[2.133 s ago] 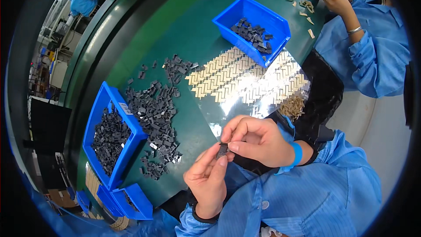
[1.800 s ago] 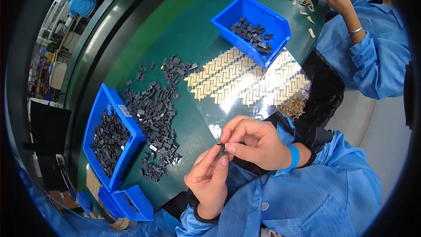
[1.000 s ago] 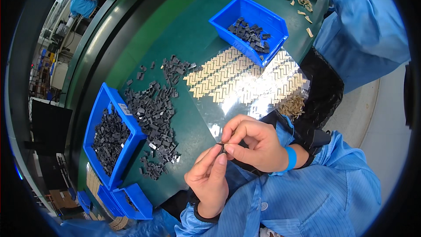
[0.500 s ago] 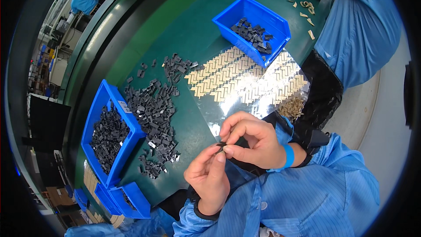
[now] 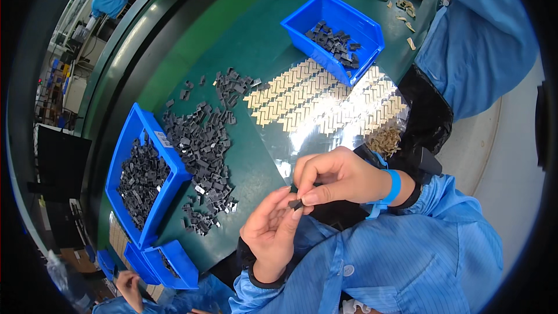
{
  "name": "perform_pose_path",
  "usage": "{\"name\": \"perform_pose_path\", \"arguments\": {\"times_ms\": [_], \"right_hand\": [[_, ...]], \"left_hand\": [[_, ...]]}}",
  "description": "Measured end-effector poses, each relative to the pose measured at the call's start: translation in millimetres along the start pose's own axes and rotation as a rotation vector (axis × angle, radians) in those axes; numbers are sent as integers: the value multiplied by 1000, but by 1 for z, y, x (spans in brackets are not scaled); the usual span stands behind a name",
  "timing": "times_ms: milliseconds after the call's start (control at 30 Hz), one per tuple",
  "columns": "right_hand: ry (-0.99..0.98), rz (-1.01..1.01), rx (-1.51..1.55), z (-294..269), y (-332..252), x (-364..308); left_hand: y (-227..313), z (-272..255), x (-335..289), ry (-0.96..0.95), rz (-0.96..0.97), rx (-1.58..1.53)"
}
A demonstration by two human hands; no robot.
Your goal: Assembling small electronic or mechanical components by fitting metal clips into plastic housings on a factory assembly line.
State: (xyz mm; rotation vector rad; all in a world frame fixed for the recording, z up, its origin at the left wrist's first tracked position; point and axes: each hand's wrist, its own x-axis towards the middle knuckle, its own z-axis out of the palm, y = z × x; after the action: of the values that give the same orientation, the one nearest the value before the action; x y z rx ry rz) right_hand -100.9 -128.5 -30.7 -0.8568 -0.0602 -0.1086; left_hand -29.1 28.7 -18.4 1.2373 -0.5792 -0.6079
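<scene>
My left hand [image 5: 272, 234] and my right hand [image 5: 337, 175] meet near my chest, and together they pinch a small dark part [image 5: 294, 203] between the fingertips. A blue band circles my right wrist. Just beyond my hands lies a clear sheet [image 5: 325, 102] covered with rows of small tan pieces. To the left of my hands a loose pile of small dark parts [image 5: 203, 157] spreads over the green table [image 5: 250, 40].
A blue bin [image 5: 131, 157] full of dark parts stands at the left, with smaller blue bins [image 5: 174, 264] below it. Another blue bin [image 5: 354, 23] with a few dark parts sits at the far side. A person's blue sleeve [image 5: 482, 35] is at the upper right. Another person's hand [image 5: 129, 286] shows at the lower left.
My hands have stayed together on the small dark part, with only slight finger shifts. The person at the upper right has pulled their hands out of view.
</scene>
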Motion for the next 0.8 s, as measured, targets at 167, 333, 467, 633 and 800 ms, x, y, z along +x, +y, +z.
{"name": "perform_pose_path", "arguments": {"times_ms": [167,333,467,633,800], "right_hand": [[-77,152,-35,-6,-1,3],[-86,270,-141,-5,-4,7],[-172,275,-392,-5,-5,12],[-138,234,-126,-1,-7,10],[-94,187,-14,1,-5,7]], "left_hand": [[13,-7,4,-92,-59,66],[30,-6,15,-288,119,632],[31,-4,14,-353,242,781],[24,-1,8,-152,-47,351],[9,2,1,-18,-266,-340]]}}
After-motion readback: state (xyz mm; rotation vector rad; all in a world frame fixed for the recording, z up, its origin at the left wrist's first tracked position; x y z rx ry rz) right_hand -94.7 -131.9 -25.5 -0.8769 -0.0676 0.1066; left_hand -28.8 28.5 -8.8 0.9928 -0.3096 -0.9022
